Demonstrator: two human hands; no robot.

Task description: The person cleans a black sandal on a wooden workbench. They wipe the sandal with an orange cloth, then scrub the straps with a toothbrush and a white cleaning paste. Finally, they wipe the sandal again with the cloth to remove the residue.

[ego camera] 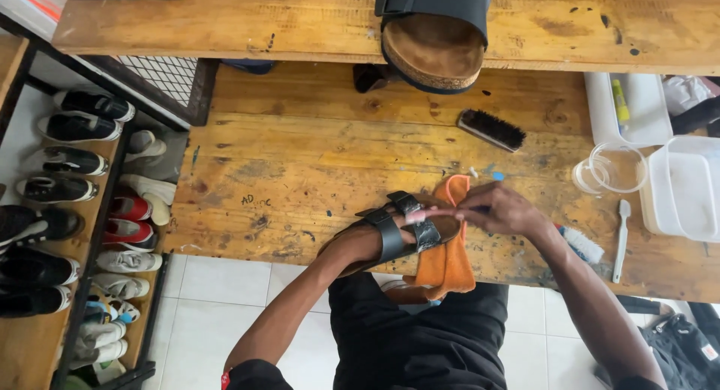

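Note:
A black two-strap sandal with a cork footbed sits over my left hand, which is pushed inside under the straps and holds it above the front edge of the wooden table. My right hand pinches a small tool with a pink tip against the strap buckle. An orange cloth hangs under the sandal, draped over the table edge. A matching black sandal lies on the upper shelf, toe pointing toward me.
A dark bristle brush lies on the table. To the right are a clear plastic cup, white plastic tubs, a white toothbrush and a small white brush. A shoe rack with several shoes stands at left.

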